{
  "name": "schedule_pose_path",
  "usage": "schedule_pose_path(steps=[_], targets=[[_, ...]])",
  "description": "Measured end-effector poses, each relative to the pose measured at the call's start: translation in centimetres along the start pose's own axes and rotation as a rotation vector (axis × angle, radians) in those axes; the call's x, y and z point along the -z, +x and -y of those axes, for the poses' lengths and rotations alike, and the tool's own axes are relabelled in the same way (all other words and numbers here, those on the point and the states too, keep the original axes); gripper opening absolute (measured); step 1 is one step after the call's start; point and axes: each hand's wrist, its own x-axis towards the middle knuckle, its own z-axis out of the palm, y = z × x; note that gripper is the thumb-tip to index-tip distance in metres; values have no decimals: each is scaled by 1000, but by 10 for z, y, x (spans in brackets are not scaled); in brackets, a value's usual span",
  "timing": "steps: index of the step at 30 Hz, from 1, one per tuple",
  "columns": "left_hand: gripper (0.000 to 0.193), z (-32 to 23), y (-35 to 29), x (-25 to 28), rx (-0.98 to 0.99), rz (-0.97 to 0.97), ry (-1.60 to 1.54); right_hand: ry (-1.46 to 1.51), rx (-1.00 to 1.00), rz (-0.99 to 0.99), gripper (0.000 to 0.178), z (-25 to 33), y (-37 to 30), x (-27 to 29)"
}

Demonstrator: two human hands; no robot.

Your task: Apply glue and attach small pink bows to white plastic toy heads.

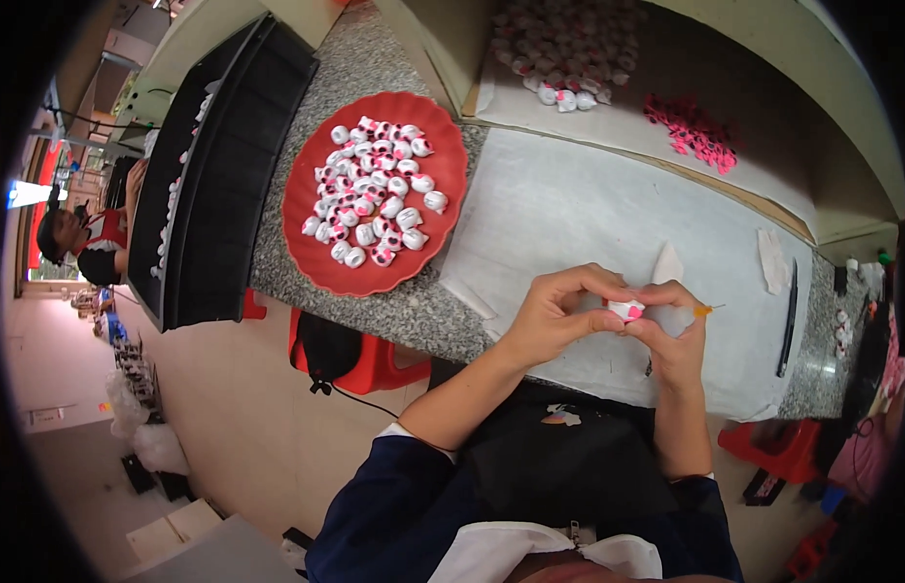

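Above the papered worktop, a small white cat-head-like piece with a pink bow is pinched between the fingertips of both hands. My left hand is closed on its left side, thumb below and fingers above. My right hand is closed on its right side. Within the curl of the right hand is a translucent tool with an orange needle tip, its needle pointing right; most of its body is hidden. Just beyond the hands, a crumpled white tissue lies on the white paper sheet.
To the left, a red scalloped plate carries many similar pieces. Black trays stand beyond it. The shelf holds more white pieces and a pile of pink bits. A black pen-like tool lies right. A person works at far left.
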Motion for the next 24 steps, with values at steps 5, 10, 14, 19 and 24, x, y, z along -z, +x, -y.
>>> schedule_pose_path(steps=[5,10,14,19,24], targets=[[19,-6,0,-2,76,-22,-39,117,-79,-16,20,3,3,-7],[22,-29,-5,15,-188,-193,166,-20,-29,-29,41,8,13,-5],[31,-84,0,36,-561,-804,1265,-17,100,-124,53,12,13,6],[26,-73,72,40,-488,-301,1436,154,83,-79,38,4,9,6],[24,-20,159,53,-566,-301,1630,118,40,-64,26,8,7,5]])
